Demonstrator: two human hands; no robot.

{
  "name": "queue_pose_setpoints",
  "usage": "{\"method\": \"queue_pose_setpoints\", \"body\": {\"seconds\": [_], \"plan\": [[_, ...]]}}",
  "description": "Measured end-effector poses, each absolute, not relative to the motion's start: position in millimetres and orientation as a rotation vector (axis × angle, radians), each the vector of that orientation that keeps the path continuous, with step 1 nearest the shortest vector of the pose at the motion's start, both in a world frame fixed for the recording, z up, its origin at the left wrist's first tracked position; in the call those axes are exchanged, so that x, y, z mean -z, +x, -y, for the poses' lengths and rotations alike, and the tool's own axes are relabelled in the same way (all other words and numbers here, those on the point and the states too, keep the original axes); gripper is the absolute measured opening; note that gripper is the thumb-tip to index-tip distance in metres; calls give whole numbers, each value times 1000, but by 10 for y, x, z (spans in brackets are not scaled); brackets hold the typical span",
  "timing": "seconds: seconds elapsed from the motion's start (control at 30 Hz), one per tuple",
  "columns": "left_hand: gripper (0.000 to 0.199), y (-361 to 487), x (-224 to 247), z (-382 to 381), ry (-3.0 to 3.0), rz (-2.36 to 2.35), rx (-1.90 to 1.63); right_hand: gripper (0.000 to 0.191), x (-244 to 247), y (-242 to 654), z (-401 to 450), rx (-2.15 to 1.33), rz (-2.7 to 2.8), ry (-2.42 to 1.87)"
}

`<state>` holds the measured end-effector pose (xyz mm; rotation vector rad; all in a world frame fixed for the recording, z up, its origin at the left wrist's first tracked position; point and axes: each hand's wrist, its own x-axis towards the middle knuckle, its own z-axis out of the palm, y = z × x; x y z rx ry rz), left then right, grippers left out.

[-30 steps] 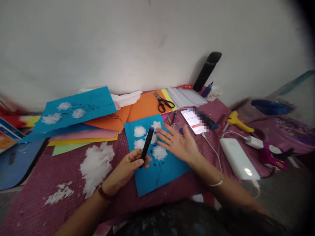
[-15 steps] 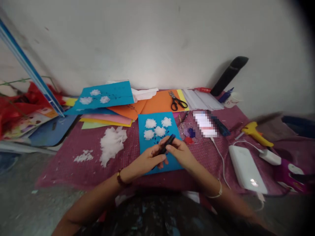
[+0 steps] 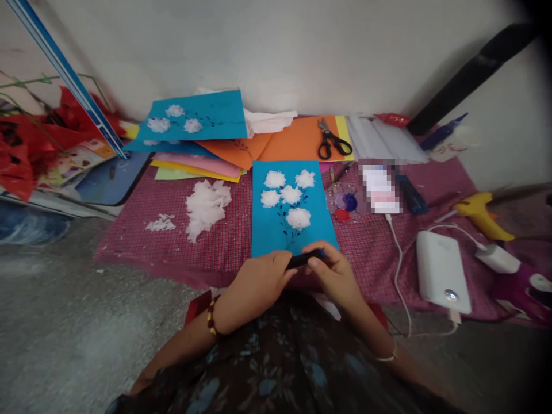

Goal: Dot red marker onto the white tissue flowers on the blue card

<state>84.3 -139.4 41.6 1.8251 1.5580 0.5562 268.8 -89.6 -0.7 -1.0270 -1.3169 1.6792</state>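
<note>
Marker: black with a blue end, held roughly level over the bottom part of the near card. Can't really tell if it's touching the paper, the hands cover that bit.
Left hand: wrapped around the marker's black end, back of the hand up, beaded bracelet on the wrist.
Right hand: thumb and fingers pinching the blue end, so both hands are on the same marker.
Near card: blue, lying on the checked cloth, with five white puffs and dark blue leafy stems running between and below them.
Far card: also blue, on top of the paper stack to the left, three puffs plus the same sort of leaves.
Left of the near card: a heap of white tissue, with little scraps beside it.
Behind it: black-handled scissors, sitting on orange paper.
Right of it: palette with red, purple and dark blue paint, then a phone with a blurred-out screen, cable plugged in.
Far right: white power bank, and a yellow glue gun just behind it.
</note>
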Motion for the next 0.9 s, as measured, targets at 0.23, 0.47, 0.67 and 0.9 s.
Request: {"method": "queue_pose_setpoints", "body": {"seconds": [0.23, 0.47, 0.67, 0.9], "plan": [[26, 840, -356, 1308, 1933, -1471, -420, 23, -21, 2711, 905, -1580, 1353, -1080], [27, 854, -295, 1378, 1980, -1439, -241, 23, -21, 2644, 1010, -1564, 1432, -1081], [20, 687, -233, 1612, 1668, -1682, -236, 24, 37, 2967, 897, -1418, 834, -1116], [26, 723, -299, 1571, 1560, -1596, -610, 24, -79, 3004, 762, -1649, 703, -951]]}}
